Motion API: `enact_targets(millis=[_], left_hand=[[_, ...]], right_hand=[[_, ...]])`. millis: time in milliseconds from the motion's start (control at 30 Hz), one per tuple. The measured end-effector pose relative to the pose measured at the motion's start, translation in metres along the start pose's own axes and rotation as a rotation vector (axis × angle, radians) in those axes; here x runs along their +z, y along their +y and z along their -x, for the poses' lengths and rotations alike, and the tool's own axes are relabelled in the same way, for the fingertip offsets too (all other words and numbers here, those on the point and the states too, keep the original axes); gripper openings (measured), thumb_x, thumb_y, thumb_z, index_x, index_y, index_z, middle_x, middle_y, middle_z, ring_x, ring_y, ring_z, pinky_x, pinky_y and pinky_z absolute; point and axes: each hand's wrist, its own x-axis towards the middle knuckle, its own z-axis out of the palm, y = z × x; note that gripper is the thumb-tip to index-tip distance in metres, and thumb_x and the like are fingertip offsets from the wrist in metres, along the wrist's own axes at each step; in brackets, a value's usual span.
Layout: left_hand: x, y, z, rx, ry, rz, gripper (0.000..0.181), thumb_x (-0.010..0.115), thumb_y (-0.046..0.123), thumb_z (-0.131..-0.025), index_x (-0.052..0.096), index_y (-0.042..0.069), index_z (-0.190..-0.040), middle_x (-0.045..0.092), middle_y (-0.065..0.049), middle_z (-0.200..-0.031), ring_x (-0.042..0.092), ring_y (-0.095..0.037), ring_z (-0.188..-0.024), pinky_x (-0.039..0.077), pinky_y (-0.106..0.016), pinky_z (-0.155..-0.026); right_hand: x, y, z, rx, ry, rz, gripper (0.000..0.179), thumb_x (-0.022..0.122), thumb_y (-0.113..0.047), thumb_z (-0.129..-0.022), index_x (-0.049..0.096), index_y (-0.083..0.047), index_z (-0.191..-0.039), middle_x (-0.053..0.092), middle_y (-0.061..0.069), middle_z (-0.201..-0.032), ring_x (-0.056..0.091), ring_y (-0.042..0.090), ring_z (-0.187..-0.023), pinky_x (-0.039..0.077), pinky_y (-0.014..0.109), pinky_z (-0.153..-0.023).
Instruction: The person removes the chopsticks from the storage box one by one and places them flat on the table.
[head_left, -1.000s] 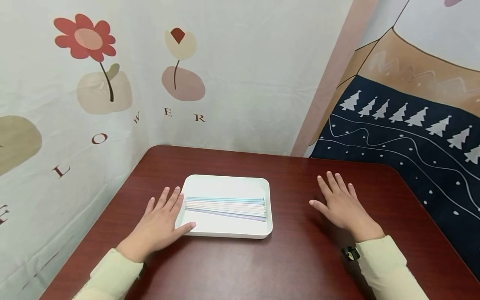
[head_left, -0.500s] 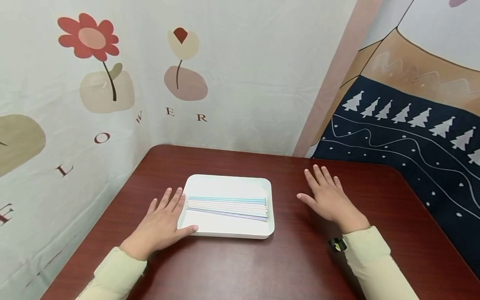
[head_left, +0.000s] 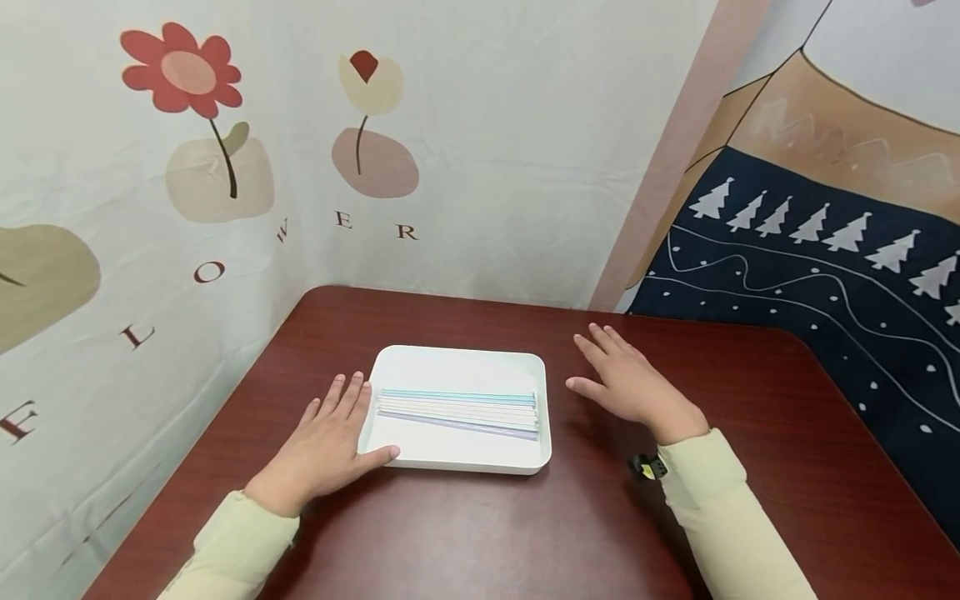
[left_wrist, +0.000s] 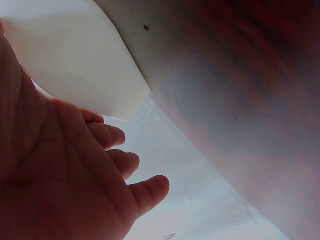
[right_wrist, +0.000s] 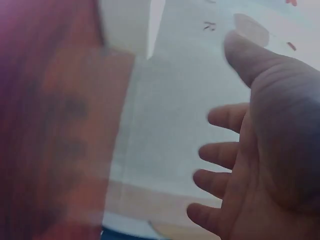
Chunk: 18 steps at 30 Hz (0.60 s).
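Observation:
A white rectangular tray (head_left: 461, 367) lies on the table, with several long, thin pastel sticks (head_left: 459, 403) in blue, white, pink and purple side by side in it. My left hand (head_left: 324, 450) is at the tray's left side, fingers extended along the rim and thumb over the near left corner. The left wrist view has the tray's pale wall (left_wrist: 75, 55) right by that hand's palm and fingers. My right hand (head_left: 633, 387) hovers just right of the tray, fingers spread and holding nothing. In the right wrist view, a gap separates its fingers from the tray (right_wrist: 125, 25).
The dark red-brown table (head_left: 480, 533) has rounded far corners. Behind and to the left hangs a pale cloth (head_left: 510, 167) printed with flowers and letters. A navy cloth (head_left: 795, 275) with white trees hangs along the right side. A black band (head_left: 647, 467) shows at the right wrist.
My right hand has moved left across the table, closer to the tray's right side. The left hand stays at the tray's left edge, and the view has shifted slightly.

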Motion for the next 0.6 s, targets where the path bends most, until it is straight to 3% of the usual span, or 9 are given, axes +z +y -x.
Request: enact_targets(millis=[167,267,400,600], left_hand=[[0.001,0.000,0.000,-0.017,-0.012,0.012,0.111,0.041,0.081,-0.087,0.026,-0.006,-0.154,0.018,-0.024,-0.161,0.013,-0.045,-0.147,0.020,-0.066,-0.111],[0.000,0.001,0.000,-0.031,-0.037,0.058,0.110,0.044,0.079,-0.088,0.024,-0.006,-0.154,0.025,-0.028,-0.157,0.023,-0.049,-0.143,0.026,-0.066,-0.108],[0.000,0.002,0.000,-0.037,-0.063,0.115,0.109,0.048,0.075,-0.088,0.020,-0.007,-0.154,0.037,-0.032,-0.149,0.039,-0.052,-0.133,0.036,-0.061,-0.103],[-0.001,0.001,0.000,-0.031,-0.041,0.111,0.109,0.052,0.074,-0.088,0.020,-0.007,-0.155,0.047,-0.028,-0.141,0.046,-0.045,-0.128,0.041,-0.056,-0.100]], right_hand=[[-0.007,-0.018,-0.017,-0.084,-0.011,-0.100,0.063,0.063,-0.040,-0.097,0.046,-0.009,-0.149,0.036,0.016,-0.156,0.031,0.034,-0.144,0.030,0.053,-0.113],[-0.006,-0.030,-0.028,-0.123,-0.021,-0.147,0.056,0.063,-0.036,-0.098,0.051,-0.010,-0.146,0.045,0.012,-0.150,0.038,0.030,-0.140,0.033,0.049,-0.112],[-0.001,-0.042,-0.039,-0.145,-0.045,-0.166,0.053,0.063,-0.034,-0.098,0.053,-0.010,-0.144,0.050,0.009,-0.146,0.042,0.027,-0.138,0.035,0.047,-0.111],[0.005,-0.054,-0.049,-0.181,-0.064,-0.166,0.053,0.063,-0.034,-0.098,0.054,-0.009,-0.143,0.052,0.008,-0.144,0.044,0.026,-0.136,0.036,0.046,-0.110]])
